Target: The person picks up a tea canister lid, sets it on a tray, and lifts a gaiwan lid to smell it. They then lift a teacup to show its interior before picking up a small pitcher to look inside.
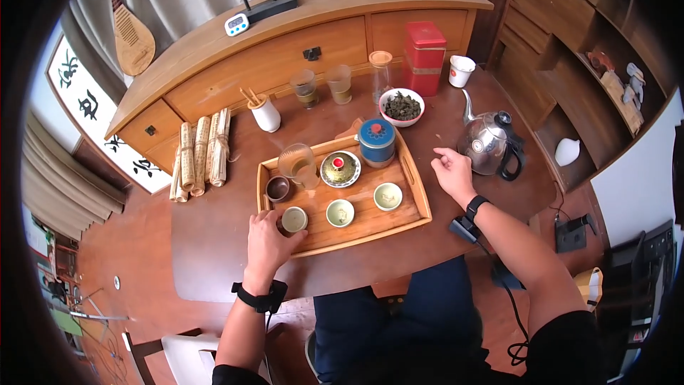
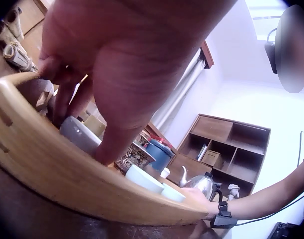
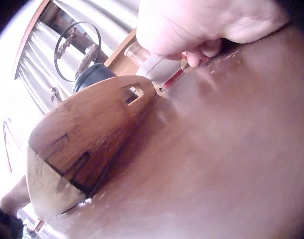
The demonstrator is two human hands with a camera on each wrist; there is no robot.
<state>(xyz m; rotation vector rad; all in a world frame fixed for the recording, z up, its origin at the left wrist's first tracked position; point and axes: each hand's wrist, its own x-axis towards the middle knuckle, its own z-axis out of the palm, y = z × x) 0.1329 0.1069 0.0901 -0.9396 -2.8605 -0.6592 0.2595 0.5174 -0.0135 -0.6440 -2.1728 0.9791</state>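
At the tray's near left corner, my left hand point(image 1: 271, 244) grips a small white teacup point(image 1: 293, 219), thumb on one side and fingers on the other. The left wrist view shows that teacup point(image 2: 81, 134) low behind the tray's wall point(image 2: 92, 184). Two pale green cups, one in the middle point(image 1: 340, 212) and one at the right point(image 1: 387, 196), hold light liquid. Behind them stand a lidded gaiwan point(image 1: 340, 169), a glass pitcher point(image 1: 298, 164), a dark cup point(image 1: 278, 188) and a blue canister point(image 1: 376, 144). My right hand point(image 1: 454, 172), loosely curled and holding nothing, is between tray and steel kettle point(image 1: 486, 144).
Behind the wooden tray point(image 1: 342, 246) stand a bowl of tea leaves point(image 1: 401, 107), a red tin point(image 1: 425, 57), two glasses and a white tool holder point(image 1: 265, 113). Bamboo scrolls point(image 1: 201, 153) lie at the left. A white paper cup point(image 1: 462, 70) stands near the kettle.
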